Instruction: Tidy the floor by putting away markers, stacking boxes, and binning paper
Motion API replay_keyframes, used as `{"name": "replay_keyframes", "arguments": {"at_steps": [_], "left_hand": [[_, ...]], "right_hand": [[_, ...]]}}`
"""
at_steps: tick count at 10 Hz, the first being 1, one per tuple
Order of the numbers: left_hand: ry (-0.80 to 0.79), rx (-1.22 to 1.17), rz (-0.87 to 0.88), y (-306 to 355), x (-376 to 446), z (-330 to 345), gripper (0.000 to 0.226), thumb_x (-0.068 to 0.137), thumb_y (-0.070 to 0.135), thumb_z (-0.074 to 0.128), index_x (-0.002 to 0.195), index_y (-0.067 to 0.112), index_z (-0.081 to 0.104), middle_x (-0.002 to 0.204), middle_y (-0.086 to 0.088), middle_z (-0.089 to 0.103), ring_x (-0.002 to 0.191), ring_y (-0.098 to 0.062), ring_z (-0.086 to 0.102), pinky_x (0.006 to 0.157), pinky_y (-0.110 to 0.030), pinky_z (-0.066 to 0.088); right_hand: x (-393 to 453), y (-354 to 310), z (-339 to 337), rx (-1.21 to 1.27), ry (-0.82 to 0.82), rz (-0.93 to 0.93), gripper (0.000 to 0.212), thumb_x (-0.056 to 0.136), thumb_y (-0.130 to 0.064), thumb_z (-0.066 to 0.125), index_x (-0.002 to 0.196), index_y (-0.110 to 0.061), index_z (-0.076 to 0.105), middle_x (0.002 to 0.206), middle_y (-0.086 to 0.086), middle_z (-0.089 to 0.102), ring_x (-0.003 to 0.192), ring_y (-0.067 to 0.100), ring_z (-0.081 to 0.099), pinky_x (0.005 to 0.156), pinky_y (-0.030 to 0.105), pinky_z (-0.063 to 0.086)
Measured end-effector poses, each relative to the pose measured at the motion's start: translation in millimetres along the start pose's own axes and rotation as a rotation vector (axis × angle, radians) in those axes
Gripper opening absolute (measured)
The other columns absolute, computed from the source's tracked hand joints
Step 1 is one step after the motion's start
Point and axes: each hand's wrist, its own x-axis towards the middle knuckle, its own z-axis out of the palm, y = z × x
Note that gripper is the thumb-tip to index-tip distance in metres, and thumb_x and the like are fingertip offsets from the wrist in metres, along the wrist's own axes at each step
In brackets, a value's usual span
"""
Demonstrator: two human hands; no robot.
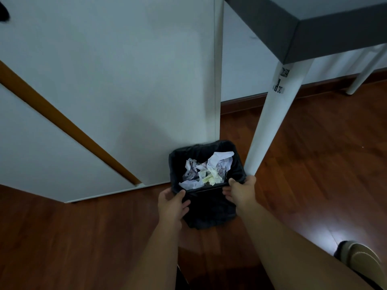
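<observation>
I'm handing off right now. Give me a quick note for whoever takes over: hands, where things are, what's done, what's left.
Left hand: gripping the near left rim of the black bin.
Right hand: gripping the near right rim.
Bin sits on the wood floor between the white cabinet and the table leg.
Done: crumpled paper is in the bin.
Left: markers and boxes are out of view; check them.

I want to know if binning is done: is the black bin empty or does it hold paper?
It holds paper: crumpled white and yellowish paper lies inside the black bin.
</observation>
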Motion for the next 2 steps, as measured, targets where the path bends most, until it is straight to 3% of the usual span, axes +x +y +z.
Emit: {"name": "replay_keyframes", "arguments": {"at_steps": [1,2], "left_hand": [[0.017,-0.012,-0.002,0.0,-2.5,3.6,0.03,0.093,0.007,0.063,0.112,0.021,0.045,0.105,-0.01,0.063,0.083,-0.024,0.069,0.07,-0.033,0.054],[0.013,0.003,0.036,-2.5,-8.9,5.4,0.027,0.094,0.012,0.061,0.113,0.022,0.045,0.103,-0.007,0.063,0.086,-0.022,0.067,0.07,-0.031,0.053]], "right_hand": [[-1.2,2.3,-5.7,-0.091,-0.005,0.011,0.024,0.094,-0.018,0.055,0.109,-0.02,0.036,0.085,0.01,0.068,0.06,0.013,0.061,0.049,0.026,0.047],[-4.9,-5.6,-11.8,-0.144,-0.032,0.023,0.03,0.092,-0.022,0.06,0.111,-0.015,0.037,0.084,0.01,0.066,0.054,0.014,0.054,0.041,0.022,0.042]]}}
